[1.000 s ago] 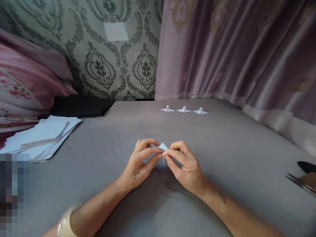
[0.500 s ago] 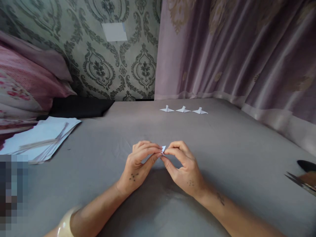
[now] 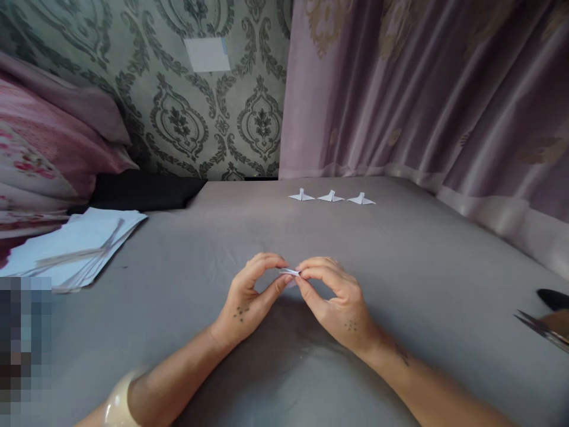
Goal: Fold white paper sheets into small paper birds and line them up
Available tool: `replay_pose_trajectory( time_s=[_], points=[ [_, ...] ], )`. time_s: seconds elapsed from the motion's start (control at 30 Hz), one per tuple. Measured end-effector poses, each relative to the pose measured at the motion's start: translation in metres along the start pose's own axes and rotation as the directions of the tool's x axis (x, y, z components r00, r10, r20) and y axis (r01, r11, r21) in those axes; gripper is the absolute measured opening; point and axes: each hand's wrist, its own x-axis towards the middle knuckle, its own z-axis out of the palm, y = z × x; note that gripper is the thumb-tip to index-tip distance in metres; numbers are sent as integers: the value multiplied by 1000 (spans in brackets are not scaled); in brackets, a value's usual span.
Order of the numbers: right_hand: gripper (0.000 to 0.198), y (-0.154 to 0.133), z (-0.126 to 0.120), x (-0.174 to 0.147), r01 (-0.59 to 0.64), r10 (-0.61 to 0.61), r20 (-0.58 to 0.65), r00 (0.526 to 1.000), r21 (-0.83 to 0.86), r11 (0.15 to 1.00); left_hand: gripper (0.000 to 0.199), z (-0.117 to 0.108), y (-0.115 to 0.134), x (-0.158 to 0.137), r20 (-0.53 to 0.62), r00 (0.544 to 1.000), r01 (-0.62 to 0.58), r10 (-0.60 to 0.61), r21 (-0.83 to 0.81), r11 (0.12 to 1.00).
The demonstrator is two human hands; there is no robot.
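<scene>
A small folded piece of white paper point(image 3: 289, 271) is held between my two hands above the grey cloth surface point(image 3: 195, 255). My left hand point(image 3: 252, 289) pinches its left side, thumb below and fingers above. From the other side, my right hand point(image 3: 335, 293) grips the right end between thumb and fingertips. The fingers cover much of the paper, so its full shape is hidden. Farther back stand three folded white paper birds point(image 3: 331, 196) in a row, wings spread flat.
On the left lies a stack of white paper sheets point(image 3: 84, 237), with a black folded cloth point(image 3: 146, 191) behind it. Scissors point(image 3: 540, 328) lie at the right edge near a dark object point(image 3: 553, 299). A purple curtain point(image 3: 377, 101) hangs along the right and back.
The folded paper has turned from a raised pointed corner to a flatter, nearly edge-on position. My left fingers have lifted and shifted on it; my right hand has moved slightly right.
</scene>
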Motion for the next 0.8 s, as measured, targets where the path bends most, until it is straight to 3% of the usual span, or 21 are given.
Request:
replay_pose_trajectory(
  time_s=[0.1, 0.4, 0.6, 0.8],
  points=[
    [14, -1, 0, 1, -39, 39, 12, 999, 35, 999, 11, 1, -1, 0, -37, 999, -7, 5, -61, 998],
    [11, 1, 1, -1, -140, 139, 15, 990, 126, 982, 4, -1, 3, 2, 16, 1000, 13, -12, -103, 995],
    [6, -1, 1, -1, -305, 307, 23, 952, 199, 931, 8, -1, 5, 2, -1, 991, 134, -136, -164, 977],
    [5, -2, 0, -1, -385, 386, 44, 921, 233, 893, 14, 2, 6, 3, 12, 953, 289, -301, -326, 900]
  ],
)
